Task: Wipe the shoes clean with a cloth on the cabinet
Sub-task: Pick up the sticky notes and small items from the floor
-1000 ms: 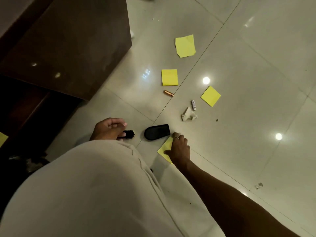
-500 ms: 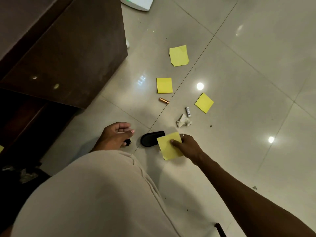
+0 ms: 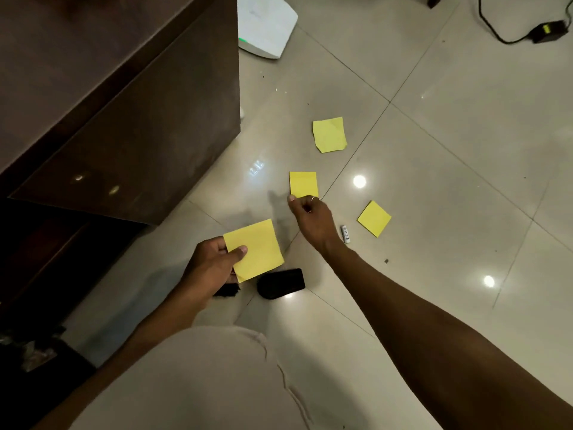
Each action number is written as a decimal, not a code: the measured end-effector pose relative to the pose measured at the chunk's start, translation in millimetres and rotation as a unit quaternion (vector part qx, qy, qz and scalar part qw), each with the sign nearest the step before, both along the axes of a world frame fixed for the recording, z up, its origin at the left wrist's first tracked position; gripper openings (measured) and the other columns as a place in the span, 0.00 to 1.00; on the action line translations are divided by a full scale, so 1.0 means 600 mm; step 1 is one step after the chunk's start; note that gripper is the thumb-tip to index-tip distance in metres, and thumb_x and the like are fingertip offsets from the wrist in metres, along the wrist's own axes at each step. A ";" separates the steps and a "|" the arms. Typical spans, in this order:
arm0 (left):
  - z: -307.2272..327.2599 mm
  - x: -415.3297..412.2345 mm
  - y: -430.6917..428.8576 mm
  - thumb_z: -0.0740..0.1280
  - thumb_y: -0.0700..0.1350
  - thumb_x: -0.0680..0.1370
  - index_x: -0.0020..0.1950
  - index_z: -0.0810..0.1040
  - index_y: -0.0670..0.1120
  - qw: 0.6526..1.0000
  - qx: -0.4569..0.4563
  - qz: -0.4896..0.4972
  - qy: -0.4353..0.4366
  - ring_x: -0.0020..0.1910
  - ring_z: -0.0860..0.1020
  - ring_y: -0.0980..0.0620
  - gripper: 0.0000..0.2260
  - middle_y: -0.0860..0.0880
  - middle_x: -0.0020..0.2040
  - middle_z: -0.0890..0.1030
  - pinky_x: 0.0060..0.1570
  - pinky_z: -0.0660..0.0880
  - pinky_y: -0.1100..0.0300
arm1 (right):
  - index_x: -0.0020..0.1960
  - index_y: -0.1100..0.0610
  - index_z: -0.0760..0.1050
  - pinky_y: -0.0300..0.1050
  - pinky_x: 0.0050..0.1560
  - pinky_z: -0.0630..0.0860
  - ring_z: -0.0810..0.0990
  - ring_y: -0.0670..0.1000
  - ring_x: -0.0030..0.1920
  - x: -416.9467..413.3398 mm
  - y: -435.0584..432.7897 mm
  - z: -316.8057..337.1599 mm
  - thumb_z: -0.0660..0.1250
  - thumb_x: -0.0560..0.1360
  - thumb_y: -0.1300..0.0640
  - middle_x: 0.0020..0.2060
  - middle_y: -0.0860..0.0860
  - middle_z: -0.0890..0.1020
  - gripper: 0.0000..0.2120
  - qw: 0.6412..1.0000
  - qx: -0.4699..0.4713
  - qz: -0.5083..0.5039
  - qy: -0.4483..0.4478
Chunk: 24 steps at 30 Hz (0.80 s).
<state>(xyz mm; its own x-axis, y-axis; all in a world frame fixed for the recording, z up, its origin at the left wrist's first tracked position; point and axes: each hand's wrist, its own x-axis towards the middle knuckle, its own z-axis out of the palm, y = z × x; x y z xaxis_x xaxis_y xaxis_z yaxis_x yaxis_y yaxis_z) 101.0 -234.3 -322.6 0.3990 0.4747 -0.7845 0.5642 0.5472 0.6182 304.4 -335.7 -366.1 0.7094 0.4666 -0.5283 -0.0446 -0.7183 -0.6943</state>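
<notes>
Tiled floor (image 3: 449, 156): left grip (image 3: 210, 268) pinches yellow sheet (image 3: 259, 248), black shoe (image 3: 280, 284) just below; right grip (image 3: 313, 218) curled, hold unclear.

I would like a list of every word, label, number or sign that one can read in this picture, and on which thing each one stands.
No text here can be read.
Small white stick on the floor: dark marks, too small to read.
Power adapter: greenish label, blurred.
White device: faint mark, unreadable.
Held yellow note and floor notes: blank on the sides shown.
</notes>
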 end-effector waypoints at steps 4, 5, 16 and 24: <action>-0.020 -0.022 0.020 0.68 0.40 0.82 0.52 0.79 0.48 0.999 -0.012 0.045 0.014 0.43 0.82 0.48 0.03 0.49 0.46 0.84 0.36 0.82 0.54 | 0.63 0.55 0.77 0.53 0.58 0.74 0.76 0.60 0.63 0.076 0.041 -0.069 0.67 0.79 0.38 0.60 0.57 0.78 0.23 0.978 -0.142 -0.001 -0.156; -0.026 -0.029 0.026 0.68 0.40 0.82 0.53 0.79 0.47 0.998 -0.017 0.056 0.015 0.43 0.82 0.47 0.03 0.49 0.47 0.84 0.39 0.82 0.52 | 0.68 0.56 0.73 0.55 0.61 0.72 0.73 0.61 0.66 0.088 0.052 -0.080 0.68 0.78 0.38 0.65 0.58 0.75 0.28 0.971 -0.180 0.004 -0.158; -0.050 -0.081 0.038 0.69 0.39 0.81 0.50 0.81 0.48 0.991 -0.028 0.128 0.015 0.47 0.83 0.43 0.04 0.46 0.49 0.85 0.42 0.82 0.49 | 0.68 0.63 0.69 0.53 0.60 0.74 0.76 0.62 0.67 0.111 0.090 -0.111 0.78 0.73 0.54 0.65 0.60 0.78 0.30 0.981 -0.176 -0.054 -0.067; 0.013 -0.119 0.033 0.62 0.42 0.85 0.53 0.79 0.49 0.979 -0.031 0.202 0.000 0.46 0.82 0.44 0.07 0.44 0.49 0.83 0.37 0.84 0.51 | 0.54 0.53 0.76 0.53 0.48 0.80 0.79 0.52 0.48 0.007 0.119 0.036 0.62 0.82 0.62 0.50 0.53 0.81 0.06 0.985 0.019 0.013 0.170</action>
